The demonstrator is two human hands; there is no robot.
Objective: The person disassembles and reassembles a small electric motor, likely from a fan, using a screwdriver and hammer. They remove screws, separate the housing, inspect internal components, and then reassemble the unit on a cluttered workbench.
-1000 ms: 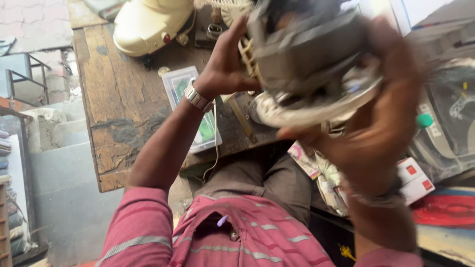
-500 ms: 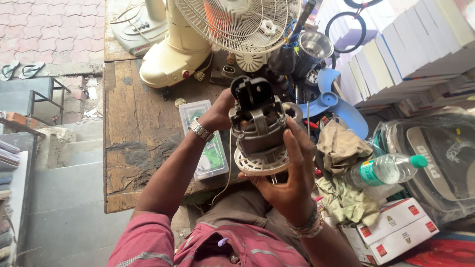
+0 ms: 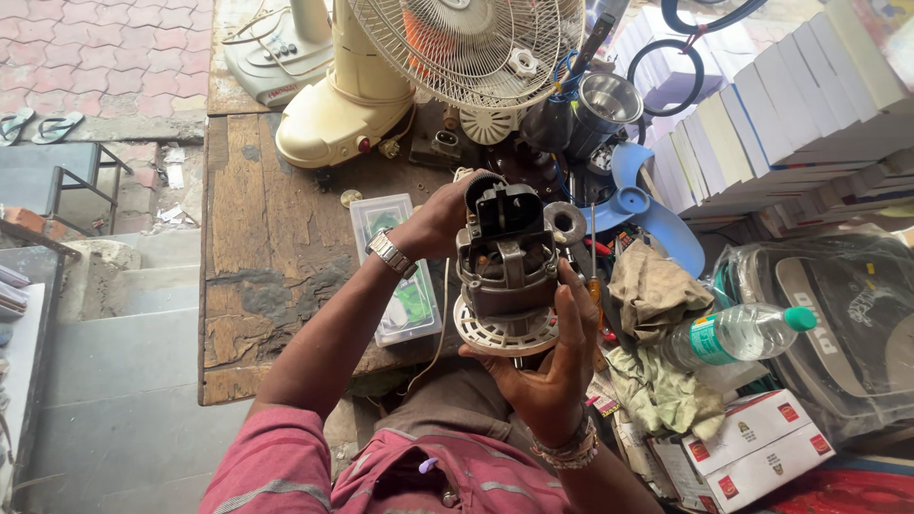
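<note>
Motor sits upright between our hands above our lap at the bench's near edge, its white round base lowest. Our right hand cups it from below, fingers curled up its side, while our left hand wraps its top from behind. Just left lies a clear box on the wooden bench; a fan stands beyond, a bottle to the right.

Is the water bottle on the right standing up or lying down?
Lying down. The water bottle rests on its side across the crumpled cloth, green cap pointing right, beside the stacked boxes.
</note>
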